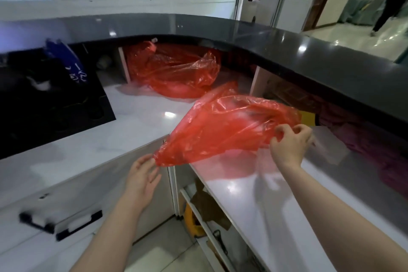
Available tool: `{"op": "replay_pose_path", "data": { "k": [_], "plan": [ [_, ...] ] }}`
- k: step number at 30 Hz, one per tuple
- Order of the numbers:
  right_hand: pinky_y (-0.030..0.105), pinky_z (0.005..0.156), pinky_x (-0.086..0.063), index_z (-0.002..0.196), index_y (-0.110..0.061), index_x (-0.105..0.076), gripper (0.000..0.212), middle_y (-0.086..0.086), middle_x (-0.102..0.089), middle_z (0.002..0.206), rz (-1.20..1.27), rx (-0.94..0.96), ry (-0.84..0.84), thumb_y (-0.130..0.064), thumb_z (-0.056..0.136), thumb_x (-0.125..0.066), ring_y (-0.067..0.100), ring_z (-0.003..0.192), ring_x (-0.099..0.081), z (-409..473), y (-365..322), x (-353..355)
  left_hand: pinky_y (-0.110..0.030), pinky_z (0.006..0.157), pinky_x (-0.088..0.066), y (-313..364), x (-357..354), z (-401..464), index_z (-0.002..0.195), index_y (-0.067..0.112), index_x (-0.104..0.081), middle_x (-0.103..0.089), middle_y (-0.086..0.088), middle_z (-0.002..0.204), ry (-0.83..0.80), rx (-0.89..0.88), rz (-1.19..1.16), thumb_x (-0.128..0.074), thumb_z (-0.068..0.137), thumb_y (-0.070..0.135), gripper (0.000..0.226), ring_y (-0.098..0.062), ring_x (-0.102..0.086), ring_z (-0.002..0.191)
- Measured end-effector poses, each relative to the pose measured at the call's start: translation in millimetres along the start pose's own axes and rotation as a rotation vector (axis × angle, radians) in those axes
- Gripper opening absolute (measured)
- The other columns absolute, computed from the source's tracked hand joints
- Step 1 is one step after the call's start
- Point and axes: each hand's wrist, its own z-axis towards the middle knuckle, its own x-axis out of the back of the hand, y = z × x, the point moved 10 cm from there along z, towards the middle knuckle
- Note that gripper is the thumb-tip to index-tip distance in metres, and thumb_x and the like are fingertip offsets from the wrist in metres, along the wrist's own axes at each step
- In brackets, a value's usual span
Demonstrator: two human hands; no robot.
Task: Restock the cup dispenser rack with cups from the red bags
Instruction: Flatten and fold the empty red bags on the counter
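Head view: a person's two bare hands work at a white counter (136, 130) under a dark curved ledge.
Nearest bag: a red bag (227, 130) stretches between the hands, long axis running from lower left up to the right.
Right hand (291, 141): fingers pinch the bunched end.
Left hand (142, 174): relaxed and spread, fingertips at the bag's lower corner; grip unclear.
Look: thin, translucent, crumpled, seemingly slack; cups not visible inside.
Second red bag (176, 73): farther back, out of immediate reach.
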Motion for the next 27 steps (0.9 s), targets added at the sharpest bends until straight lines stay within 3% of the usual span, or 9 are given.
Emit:
{"op": "replay_pose_path", "data": {
  "k": [3, 6, 10, 13, 16, 19, 22, 24, 27],
  "plan": [
    [0.050, 0.112, -0.017, 0.087, -0.029, -0.071, 0.018, 0.008, -0.027, 0.151, -0.096, 0.105, -0.072, -0.014, 0.077, -0.066, 0.035, 0.139, -0.016, 14, -8, -7, -0.039, 0.101, -0.039, 0, -5, -2, 0.092, 0.021, -0.058, -0.060, -0.005, 0.112, 0.003, 0.018, 0.076, -0.054, 0.093, 0.005, 0.016, -0.025, -0.054, 0.112],
    [0.056, 0.112, -0.013, 0.108, -0.025, -0.070, 0.032, 0.000, -0.042, 0.148, -0.169, 0.222, -0.278, -0.011, 0.081, -0.061, 0.025, 0.143, -0.021, 20, -13, -27, -0.038, 0.088, -0.043, -14, -6, -4, 0.101, 0.020, -0.062, -0.049, -0.005, 0.113, 0.014, 0.116, 0.258, -0.056, 0.093, 0.008, 0.015, -0.029, -0.050, 0.104],
    [0.037, 0.096, -0.038, 0.115, -0.008, -0.065, 0.034, 0.008, -0.060, 0.117, -0.028, 0.301, -0.262, -0.008, 0.081, -0.064, 0.027, 0.115, -0.054, 12, -19, -19, -0.038, 0.093, -0.040, -33, -27, -4, 0.104, 0.023, -0.066, -0.056, 0.000, 0.117, -0.111, 0.173, 0.327, -0.054, 0.094, 0.010, 0.019, -0.027, -0.051, 0.114],
    [0.016, 0.074, -0.029, 0.095, -0.012, -0.059, 0.025, 0.001, -0.047, 0.096, 0.125, 0.255, -0.193, -0.003, 0.075, -0.071, 0.020, 0.090, -0.050, -3, -15, 4, -0.040, 0.097, -0.038, -41, -50, -2, 0.108, 0.027, -0.065, -0.055, 0.002, 0.119, -0.198, 0.172, 0.385, -0.057, 0.093, 0.013, 0.022, -0.025, -0.048, 0.120],
    [0.023, 0.067, -0.030, 0.083, -0.018, -0.048, 0.030, 0.000, -0.041, 0.092, 0.154, 0.236, -0.102, 0.005, 0.073, -0.065, 0.015, 0.076, -0.040, -15, -13, 32, -0.036, 0.089, -0.042, -43, -73, 0, 0.113, 0.030, -0.060, -0.059, 0.005, 0.114, -0.266, 0.137, 0.408, -0.061, 0.091, 0.017, 0.026, -0.020, -0.053, 0.110],
    [0.027, 0.069, -0.040, 0.087, -0.016, -0.057, 0.025, -0.001, -0.041, 0.096, 0.129, 0.206, -0.054, 0.007, 0.077, -0.057, 0.014, 0.074, -0.045, -29, -5, 60, -0.028, 0.074, -0.046, -47, -100, 0, 0.124, 0.030, -0.054, -0.064, 0.007, 0.108, -0.366, 0.096, 0.435, -0.059, 0.092, 0.015, 0.036, -0.011, -0.059, 0.098],
    [0.010, 0.078, -0.038, 0.095, -0.012, -0.065, 0.030, -0.003, -0.042, 0.101, 0.145, 0.162, -0.025, 0.010, 0.079, -0.054, 0.000, 0.079, -0.046, -44, 4, 87, -0.036, 0.094, -0.045, -47, -124, -2, 0.137, 0.026, -0.045, -0.056, 0.013, 0.116, -0.455, 0.035, 0.452, -0.057, 0.093, 0.014, 0.047, -0.011, -0.053, 0.107],
    [0.009, 0.085, -0.036, 0.104, -0.008, -0.066, 0.032, -0.003, -0.043, 0.104, 0.129, 0.123, -0.019, 0.010, 0.081, -0.053, 0.003, 0.084, -0.047, -53, 11, 100, -0.046, 0.107, -0.037, -48, -138, -3, 0.141, 0.026, -0.040, -0.049, 0.012, 0.126, -0.516, 0.002, 0.477, -0.059, 0.093, 0.016, 0.053, -0.016, -0.046, 0.118],
    [0.009, 0.084, -0.028, 0.115, 0.000, -0.062, 0.032, 0.002, -0.047, 0.108, 0.077, 0.063, 0.041, 0.006, 0.085, -0.055, 0.009, 0.095, -0.044, -68, 23, 124, -0.047, 0.105, -0.038, -48, -163, -7, 0.138, 0.034, -0.043, -0.043, 0.012, 0.136, -0.607, -0.037, 0.445, -0.061, 0.091, 0.020, 0.053, -0.020, -0.045, 0.124]
  ]
}}
